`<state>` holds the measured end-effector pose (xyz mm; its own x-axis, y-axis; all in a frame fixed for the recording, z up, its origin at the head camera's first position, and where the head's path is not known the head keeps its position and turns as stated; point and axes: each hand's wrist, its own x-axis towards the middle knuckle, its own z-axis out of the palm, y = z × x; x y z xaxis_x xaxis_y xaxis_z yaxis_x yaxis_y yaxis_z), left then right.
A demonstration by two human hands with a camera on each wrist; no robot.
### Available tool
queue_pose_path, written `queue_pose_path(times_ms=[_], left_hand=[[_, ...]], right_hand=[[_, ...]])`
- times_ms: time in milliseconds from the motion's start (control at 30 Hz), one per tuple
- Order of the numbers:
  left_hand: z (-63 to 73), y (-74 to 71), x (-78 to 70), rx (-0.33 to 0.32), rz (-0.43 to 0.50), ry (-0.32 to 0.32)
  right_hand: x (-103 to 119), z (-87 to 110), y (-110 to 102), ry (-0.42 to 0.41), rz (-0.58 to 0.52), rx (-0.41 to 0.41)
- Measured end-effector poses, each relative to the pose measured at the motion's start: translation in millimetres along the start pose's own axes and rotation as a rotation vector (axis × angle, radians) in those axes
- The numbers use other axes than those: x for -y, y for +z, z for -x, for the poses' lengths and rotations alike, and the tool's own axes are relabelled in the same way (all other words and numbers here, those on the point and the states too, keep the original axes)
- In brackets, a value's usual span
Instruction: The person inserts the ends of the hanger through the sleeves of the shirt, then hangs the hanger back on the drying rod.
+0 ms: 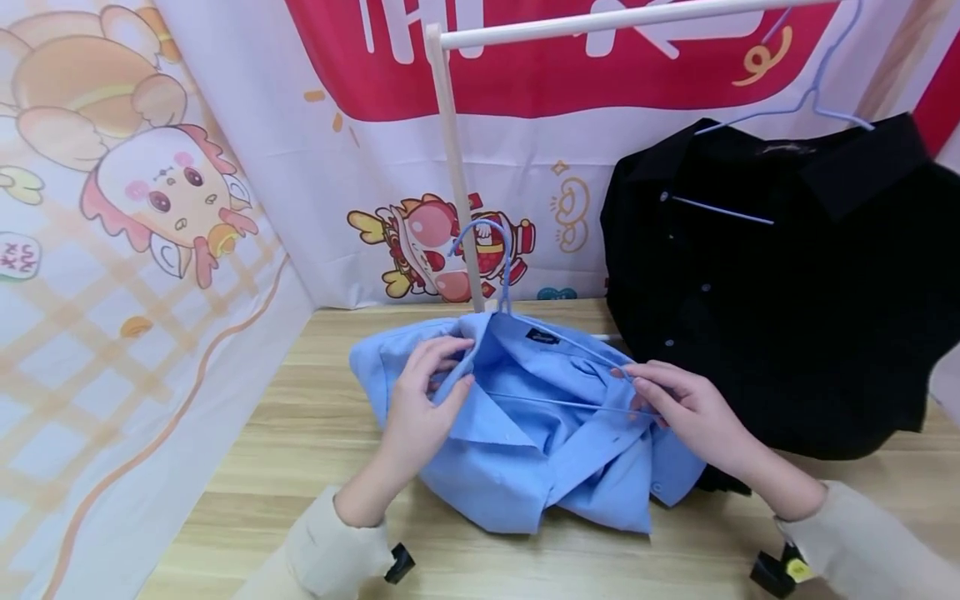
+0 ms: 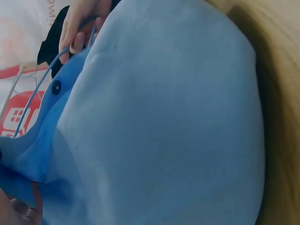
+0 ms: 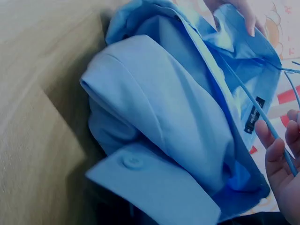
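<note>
A light blue shirt point(image 1: 495, 492) lies bunched on the wooden table, its neck open and a black label point(image 1: 542, 336) showing inside the collar. A blue wire hanger point(image 1: 506, 275) has its hook standing up from the neck, and its left end is hidden inside the shirt. My left hand point(image 1: 420, 396) pinches the collar edge on the left between thumb and fingers. With its thumb and fingers, my right hand point(image 1: 686, 404) grips the right end of the hanger, over the shirt's right side. In the right wrist view, the hanger's wire point(image 3: 253, 101) crosses in front of the label.
A black shirt point(image 1: 757, 308) hangs at the right on another blue hanger point(image 1: 813, 92), from the white rail point(image 1: 600, 25) of a rack. The rack's upright post point(image 1: 453, 150) stands behind the blue shirt. Printed cloth point(image 1: 285, 167) covers the back and left sides.
</note>
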<state>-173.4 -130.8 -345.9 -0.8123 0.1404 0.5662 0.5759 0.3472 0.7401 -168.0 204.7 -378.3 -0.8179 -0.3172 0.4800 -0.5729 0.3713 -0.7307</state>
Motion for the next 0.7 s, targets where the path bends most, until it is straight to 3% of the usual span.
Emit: queue_pose_path(times_ms=[200, 433, 500, 700], left_hand=[[6.5, 1.7, -5.0, 0.041, -0.047, 0.091], [2.9, -9.4, -8.2, 0.098, -0.15, 0.123], [0.0, -14.3, -7.3, 0.074, -0.165, 0.168], [-17.2, -33.2, 7.9, -0.078, -0.151, 0.333]], right_hand=[[-4, 0.0, 12, -0.072, -0.007, -0.014], [-4, 0.9, 11, -0.103, 0.0, -0.051], [-4, 0.5, 10, -0.105, 0.002, -0.054], [-3, 0.0, 7, -0.091, 0.005, -0.054]])
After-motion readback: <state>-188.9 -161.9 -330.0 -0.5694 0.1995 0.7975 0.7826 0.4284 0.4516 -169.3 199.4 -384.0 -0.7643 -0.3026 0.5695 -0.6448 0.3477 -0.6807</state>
